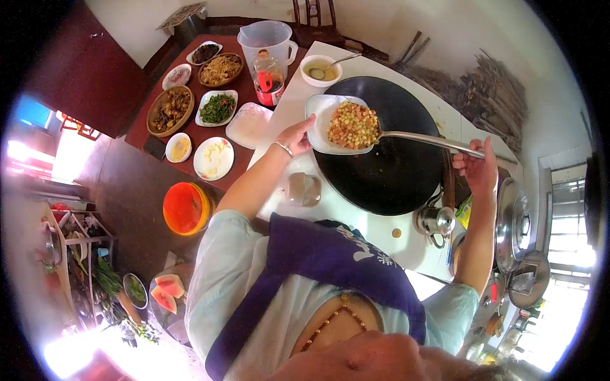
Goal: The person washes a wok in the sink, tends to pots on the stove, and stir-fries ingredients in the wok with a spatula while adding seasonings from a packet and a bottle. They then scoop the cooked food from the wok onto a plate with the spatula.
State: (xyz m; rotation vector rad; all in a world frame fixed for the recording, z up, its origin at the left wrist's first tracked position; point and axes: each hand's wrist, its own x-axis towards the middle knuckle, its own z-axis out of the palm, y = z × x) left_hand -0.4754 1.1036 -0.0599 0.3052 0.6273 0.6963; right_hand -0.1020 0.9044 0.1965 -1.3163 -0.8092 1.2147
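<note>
My left hand [295, 136] grips the left edge of a white squarish plate [319, 119], holding it over the rim of a large black wok [387, 181]. Diced yellow-green and orange-brown food [353, 126], perhaps corn kernels with bits of meat, is heaped at the plate's right side. In my right hand [476, 166] is the handle of a long metal ladle [432, 141]. Its working end meets the food, which hides its shape. A few bits of food cling to the wok's dark inside.
Left of the white stove top [289, 209], a red table [210, 133] bears several filled dishes, a clear jug [267, 41] and a red-labelled bottle [268, 79]. A soup bowl [319, 71] stands behind the wok, a metal pot [436, 221] at front right. An orange bucket [185, 208] is at lower left.
</note>
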